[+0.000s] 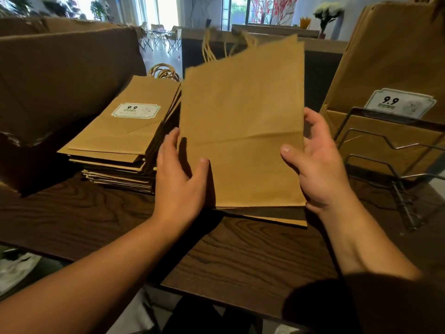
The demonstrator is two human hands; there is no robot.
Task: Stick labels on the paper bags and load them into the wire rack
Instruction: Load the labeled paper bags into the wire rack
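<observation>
A plain brown paper bag (243,121) stands tilted up in the middle, its unlabelled side toward me. My left hand (180,174) grips its lower left edge, thumb in front. My right hand (315,162) grips its right edge the same way. More flat bags (277,216) lie under it on the table. To the left sits a stack of bags (115,150), the top one bearing a "9.9" label (136,110). At the right a wire rack (395,150) holds upright bags, one with a "9.9" label (399,103).
A large open cardboard box (60,75) stands at the left behind the stack. The dark wood-grain table (240,256) has its front edge near me. A counter with flowers (327,10) lies beyond.
</observation>
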